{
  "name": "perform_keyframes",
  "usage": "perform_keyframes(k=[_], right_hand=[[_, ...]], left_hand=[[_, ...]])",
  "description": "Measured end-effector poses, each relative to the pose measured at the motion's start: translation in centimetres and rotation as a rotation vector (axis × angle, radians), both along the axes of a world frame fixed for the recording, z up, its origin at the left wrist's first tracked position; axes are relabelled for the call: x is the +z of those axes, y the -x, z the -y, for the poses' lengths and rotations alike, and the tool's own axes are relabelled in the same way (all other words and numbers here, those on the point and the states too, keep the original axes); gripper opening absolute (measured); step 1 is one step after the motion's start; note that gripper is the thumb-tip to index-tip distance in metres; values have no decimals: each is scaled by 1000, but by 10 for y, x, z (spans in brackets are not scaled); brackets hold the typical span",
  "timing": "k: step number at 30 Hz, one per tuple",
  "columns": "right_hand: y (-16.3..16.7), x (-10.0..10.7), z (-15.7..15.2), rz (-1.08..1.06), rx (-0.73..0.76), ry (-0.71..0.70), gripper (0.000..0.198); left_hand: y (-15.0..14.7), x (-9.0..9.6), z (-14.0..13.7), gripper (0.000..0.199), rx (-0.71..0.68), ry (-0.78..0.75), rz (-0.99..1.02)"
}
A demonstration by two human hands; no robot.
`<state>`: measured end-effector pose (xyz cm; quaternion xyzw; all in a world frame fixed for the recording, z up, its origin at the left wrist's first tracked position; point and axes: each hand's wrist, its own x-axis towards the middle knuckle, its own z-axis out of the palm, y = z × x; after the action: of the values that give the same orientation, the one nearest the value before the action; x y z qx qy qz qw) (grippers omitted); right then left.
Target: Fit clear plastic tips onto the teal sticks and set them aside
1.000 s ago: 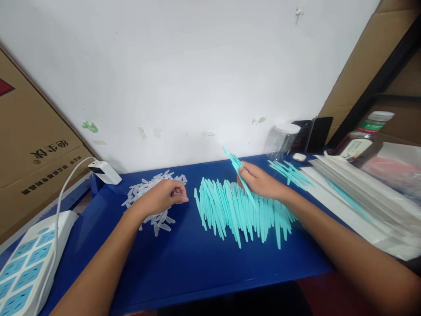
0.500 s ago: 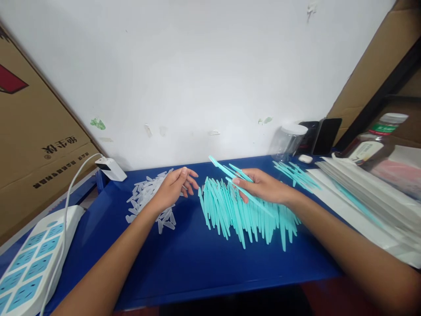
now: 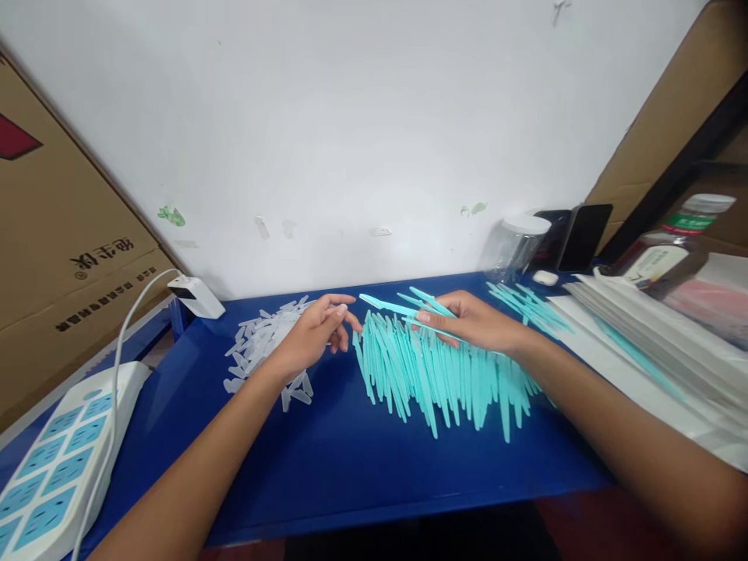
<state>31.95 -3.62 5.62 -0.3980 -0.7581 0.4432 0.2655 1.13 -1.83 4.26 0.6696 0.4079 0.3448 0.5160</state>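
Note:
A row of several turquoise plastic sticks lies across the middle of the blue table. My right hand grips a small bunch of these sticks, held low with the tips pointing left. My left hand hovers with its fingers spread, between a heap of clear plastic caps and the turquoise row, its fingertips close to the tips of the held sticks. Whether a cap sits in the left hand cannot be seen.
A second small pile of turquoise sticks lies at the back right, beside a stack of white sleeves. A clear jar, phones and a bottle stand behind. A white power strip and charger sit left, by a cardboard box.
My left hand opened from a closed pinch over the clear caps and moved right. My right hand lowered and tilted its bunch of sticks from steeply raised to nearly level, pointing left.

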Motion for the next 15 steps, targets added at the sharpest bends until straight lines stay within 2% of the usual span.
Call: perform_keyframes(k=[2,5,7,9,12,15], right_hand=[[-1,1,0,1,0,10,51],[-2,2,0,22,-10,21,49],[-2,2,0,21,-11,25,49],[-2,1,-1,11,-4,34,49],[-2,0,-1,15,15,46,49],[-2,-1,-3,25,36,51,49]], left_hand=[[-1,-3,-2,34,54,-91,-63],[-2,-7,-4,39,98,-170,-77],[-2,-6,-3,46,111,-129,-31],[-2,-4,-1,51,101,-23,16],[0,0,2,48,38,103,47],[3,1,3,47,-38,114,37]])
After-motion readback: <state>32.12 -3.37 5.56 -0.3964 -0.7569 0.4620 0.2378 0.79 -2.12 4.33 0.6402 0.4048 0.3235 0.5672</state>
